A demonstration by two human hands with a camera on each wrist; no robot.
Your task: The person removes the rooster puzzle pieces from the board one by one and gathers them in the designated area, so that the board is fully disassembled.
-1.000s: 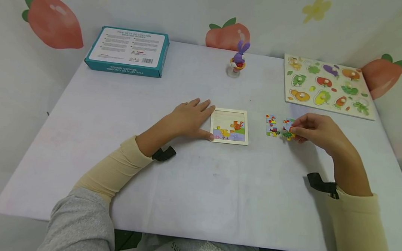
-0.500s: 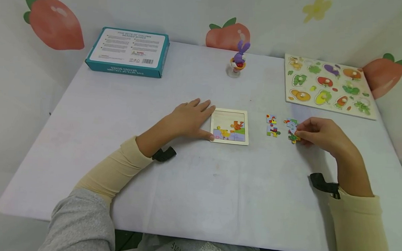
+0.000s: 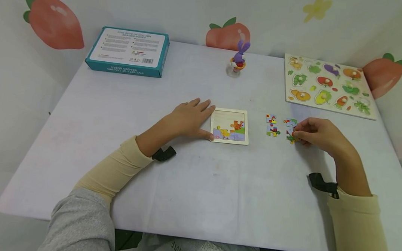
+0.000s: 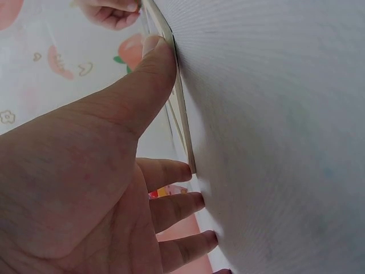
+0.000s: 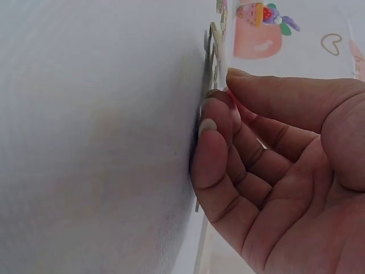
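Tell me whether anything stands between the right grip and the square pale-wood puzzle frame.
Small multicoloured jigsaw pieces, in two groups, lie on the white tabletop between the right grip and the frame; nothing taller is visible there.

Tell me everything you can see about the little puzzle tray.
The puzzle tray is small, roughly square, pale and wooden-looking, with a raised rim. It lies flat on the white table. Colorful pieces fill its bottom and right middle; bare board shows across the top. The left hand rests against its left edge, thumb on the rim.
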